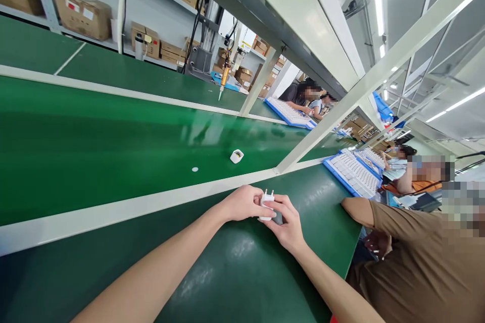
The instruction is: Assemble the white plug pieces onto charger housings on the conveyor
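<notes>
We stretch both forearms over the green tabletop (242, 272). Our left hand (242, 203) and right hand (288, 224) meet, each grip pinching the white plug adapter (267, 202), prongs up; another adapter (237, 156) lies at eleven o'clock.

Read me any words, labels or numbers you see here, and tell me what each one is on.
None can be read.
White plug held in both hands: no print shows.
Cardboard boxes on the shelf: label stickers too small and blurred.
White part on the green belt: marking too small.
</notes>
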Motion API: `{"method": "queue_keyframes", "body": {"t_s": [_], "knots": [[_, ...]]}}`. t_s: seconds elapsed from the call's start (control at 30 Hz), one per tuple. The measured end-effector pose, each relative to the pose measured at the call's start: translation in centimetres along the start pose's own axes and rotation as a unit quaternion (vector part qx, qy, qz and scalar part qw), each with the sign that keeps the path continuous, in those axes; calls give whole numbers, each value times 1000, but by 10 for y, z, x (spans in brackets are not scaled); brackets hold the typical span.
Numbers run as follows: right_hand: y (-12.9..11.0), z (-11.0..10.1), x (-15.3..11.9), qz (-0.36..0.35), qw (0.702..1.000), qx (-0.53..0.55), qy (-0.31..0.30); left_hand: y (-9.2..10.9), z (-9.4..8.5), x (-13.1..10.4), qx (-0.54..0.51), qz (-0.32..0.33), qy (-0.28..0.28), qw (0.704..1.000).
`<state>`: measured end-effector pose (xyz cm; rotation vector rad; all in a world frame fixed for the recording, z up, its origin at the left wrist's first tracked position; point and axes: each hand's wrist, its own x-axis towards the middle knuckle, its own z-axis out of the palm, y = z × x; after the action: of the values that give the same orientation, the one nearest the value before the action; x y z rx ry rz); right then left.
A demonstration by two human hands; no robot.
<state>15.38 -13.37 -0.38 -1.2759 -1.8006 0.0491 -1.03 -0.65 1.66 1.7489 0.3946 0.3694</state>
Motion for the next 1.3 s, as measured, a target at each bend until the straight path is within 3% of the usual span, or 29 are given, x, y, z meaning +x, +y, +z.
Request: {"method": "queue_keyframes", "body": {"t_s": [0.47,0.73,0.87,0.97,1.0,1.07,1.2,1.3], "knots": [[12,-8,-6,9,1000,12,-25,-1,-1,2,-8,-6,0,1000],[12,1,-3,-12,999,4,-30,-3,-1,1,-12,-13,-6,1000],[5,-15,2,-21,997,13,-70,-4,-1,1,3,-17,-6,1000],[10,-45,23,-8,982,55,-181,-4,-1,2,7,-11,13,1000],[17,-53,35,6,980,68,-189,-4,-1,3,14,-8,18,1000],[37,-58,63,46,990,40,-131,-4,0,2,46,2,17,999],[89,-20,128,116,986,-63,-106,-5,1,-1,115,19,12,993],[112,14,166,147,974,-124,-119,-6,1,-2,163,46,8,985]]}}
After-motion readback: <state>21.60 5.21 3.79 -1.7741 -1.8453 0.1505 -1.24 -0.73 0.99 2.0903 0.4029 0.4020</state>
